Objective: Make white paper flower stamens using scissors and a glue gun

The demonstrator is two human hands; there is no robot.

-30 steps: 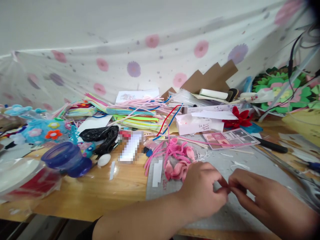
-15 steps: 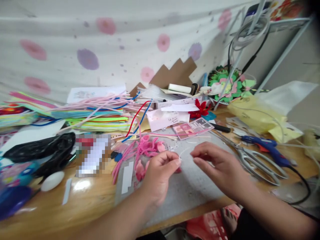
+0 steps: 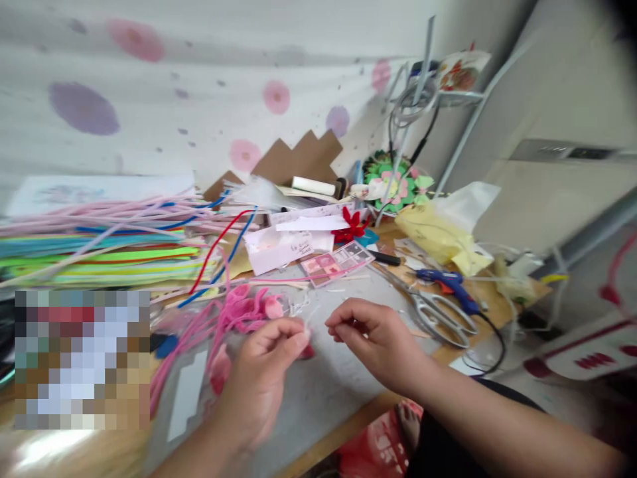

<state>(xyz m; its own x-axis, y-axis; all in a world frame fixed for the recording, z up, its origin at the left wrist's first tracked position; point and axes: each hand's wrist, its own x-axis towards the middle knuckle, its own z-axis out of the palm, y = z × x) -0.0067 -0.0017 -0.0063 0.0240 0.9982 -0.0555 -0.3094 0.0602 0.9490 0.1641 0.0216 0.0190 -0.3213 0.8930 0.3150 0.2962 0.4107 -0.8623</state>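
Observation:
My left hand (image 3: 266, 375) is closed in a pinch over the grey cutting mat (image 3: 318, 398). A thin white strand (image 3: 311, 313) rises from its fingertips. To its right, a short gap away, my right hand (image 3: 375, 342) has thumb and fingertips pressed together; anything between them is too small to make out. Pink fuzzy pipe cleaners (image 3: 239, 309), some bent into loops, lie beyond my left hand. A pink petal-like piece (image 3: 219, 372) sits left of that hand, and a dark red piece (image 3: 307, 352) shows just behind its fingertips.
Large scissors (image 3: 440, 315) and a blue glue gun (image 3: 450, 285) lie to the right. An eyeshadow-like palette (image 3: 336, 262) and a red flower (image 3: 350, 224) are behind the mat. Bundles of coloured pipe cleaners (image 3: 109, 255) cover the left. A white paper strip (image 3: 188, 395) rests on the mat.
The view has swung right, so the table's things sit further left. My right fingertips have closed together. My left hand keeps its pinch.

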